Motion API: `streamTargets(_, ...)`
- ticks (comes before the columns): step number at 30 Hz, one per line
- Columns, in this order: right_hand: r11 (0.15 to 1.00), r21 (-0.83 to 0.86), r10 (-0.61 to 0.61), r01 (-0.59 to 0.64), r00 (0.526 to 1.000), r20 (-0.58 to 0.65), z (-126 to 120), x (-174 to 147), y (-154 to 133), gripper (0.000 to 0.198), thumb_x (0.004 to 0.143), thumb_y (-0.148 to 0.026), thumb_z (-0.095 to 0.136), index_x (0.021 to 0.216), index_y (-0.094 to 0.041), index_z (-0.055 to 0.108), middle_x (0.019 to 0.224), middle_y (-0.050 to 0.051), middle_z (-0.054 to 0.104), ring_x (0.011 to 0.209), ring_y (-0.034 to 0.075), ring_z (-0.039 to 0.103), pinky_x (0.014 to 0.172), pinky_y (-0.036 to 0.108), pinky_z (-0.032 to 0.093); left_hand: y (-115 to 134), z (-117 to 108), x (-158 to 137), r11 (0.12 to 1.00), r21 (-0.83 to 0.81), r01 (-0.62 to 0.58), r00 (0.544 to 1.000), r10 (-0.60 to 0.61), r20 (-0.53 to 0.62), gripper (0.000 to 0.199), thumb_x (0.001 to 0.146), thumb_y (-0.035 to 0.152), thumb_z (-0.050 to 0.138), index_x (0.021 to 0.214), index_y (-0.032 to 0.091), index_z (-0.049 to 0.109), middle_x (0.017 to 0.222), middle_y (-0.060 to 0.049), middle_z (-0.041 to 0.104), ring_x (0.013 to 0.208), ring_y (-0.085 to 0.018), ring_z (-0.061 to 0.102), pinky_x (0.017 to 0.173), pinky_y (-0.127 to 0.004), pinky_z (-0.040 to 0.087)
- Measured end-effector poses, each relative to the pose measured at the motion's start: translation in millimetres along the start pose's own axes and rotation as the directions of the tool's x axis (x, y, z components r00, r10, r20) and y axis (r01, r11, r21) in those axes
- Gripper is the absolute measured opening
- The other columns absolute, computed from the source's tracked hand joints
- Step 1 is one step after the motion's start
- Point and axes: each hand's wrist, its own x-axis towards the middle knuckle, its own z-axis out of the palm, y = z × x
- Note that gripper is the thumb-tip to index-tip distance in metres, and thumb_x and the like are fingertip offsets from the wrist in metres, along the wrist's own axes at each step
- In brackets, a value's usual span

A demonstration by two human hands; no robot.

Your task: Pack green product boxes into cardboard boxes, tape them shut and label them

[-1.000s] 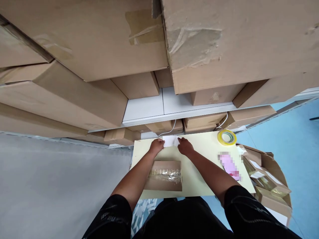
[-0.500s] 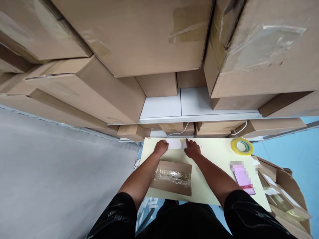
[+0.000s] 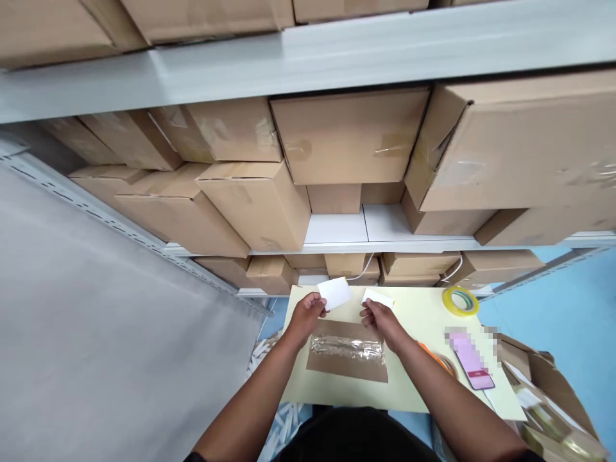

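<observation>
In the head view, shelves (image 3: 337, 54) of cardboard boxes (image 3: 351, 138) run off the top. Over the table (image 3: 298, 382), the left hand (image 3: 307, 316) pinches a white card (image 3: 334, 293); the right hand (image 3: 380, 319) holds a second card (image 3: 378, 298), partly covered. An orange object (image 3: 432, 355) is half-hidden.

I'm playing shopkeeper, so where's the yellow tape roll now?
In the head view, the yellow tape roll lies at the far right corner of the table, just beyond the pink phone.

the papers (image 3: 335, 293) are white, the box (image 3: 347, 353) brown, the tape roll (image 3: 447, 301) yellow.
</observation>
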Motion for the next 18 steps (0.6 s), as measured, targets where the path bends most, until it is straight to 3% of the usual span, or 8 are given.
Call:
streamTargets(2, 0.965, 0.249, 0.041, -0.077, 0.988, 0.146, 28.1, -36.3, -6.3, 0.051, 0.089, -0.069, 0.064, 0.100, -0.019, 0.070, 0.090, 0.008, 0.075, 0.068, 0.019, 0.069, 0.065, 0.031, 0.053, 9.1, 5.3, -17.5, 0.998, -0.067, -0.009, 0.998, 0.013, 0.060, 0.041, 0.077, 0.056, 0.079, 0.087, 0.017, 0.068, 0.076, -0.002, 0.069, 0.068, -0.015, 0.062, 0.070, -0.028, 0.049)
streamTargets(4, 0.928, 0.369, -0.032, -0.043, 0.980, 0.196, 54.9, -65.8, -14.7, 0.048, 0.085, -0.065, 0.073, 0.096, -0.019, 0.071, 0.084, 0.006, 0.074, 0.067, 0.017, 0.068, 0.063, 0.029, 0.053, 15.1, 11.7, -35.8, 0.992, -0.127, -0.025, 0.990, 0.042, 0.133, 0.042, 0.075, 0.054, 0.081, 0.090, 0.016, 0.069, 0.078, -0.003, 0.071, 0.069, -0.015, 0.063, 0.071, -0.028, 0.050)
streamTargets(8, 0.867, 0.465, -0.205, 0.178, 0.979, 0.009, 88.4, -104.5, -31.2, 0.040, 0.075, -0.049, 0.087, 0.097, -0.020, 0.071, 0.081, 0.003, 0.076, 0.070, 0.020, 0.068, 0.063, 0.031, 0.053, 21.6, 17.9, -71.8, 0.977, -0.211, -0.013, 0.957, 0.073, 0.280, 0.044, 0.073, 0.053, 0.084, 0.091, 0.016, 0.070, 0.081, -0.006, 0.073, 0.074, -0.019, 0.068, 0.071, -0.030, 0.051)
streamTargets(12, 0.841, 0.467, -0.247, 0.272, 0.962, -0.114, 95.8, -136.3, -38.3, 0.042, 0.072, -0.040, 0.090, 0.103, -0.020, 0.071, 0.091, 0.005, 0.079, 0.082, 0.025, 0.071, 0.069, 0.036, 0.056, 30.9, 6.9, -97.6, 0.971, -0.233, -0.060, 0.926, 0.142, 0.351, 0.043, 0.080, 0.056, 0.080, 0.092, 0.016, 0.071, 0.086, -0.009, 0.076, 0.082, -0.022, 0.070, 0.073, -0.031, 0.053)
streamTargets(18, 0.883, 0.373, -0.251, 0.284, 0.958, -0.135, 93.5, -180.5, -41.2, 0.040, 0.074, -0.040, 0.088, 0.106, -0.023, 0.071, 0.094, 0.004, 0.078, 0.082, 0.023, 0.070, 0.066, 0.034, 0.054, 46.2, -11.0, -123.2, 0.949, -0.290, -0.122, 0.947, 0.198, 0.252, 0.035, 0.085, 0.052, 0.074, 0.087, 0.017, 0.069, 0.083, -0.007, 0.075, 0.076, -0.018, 0.067, 0.074, -0.030, 0.053)
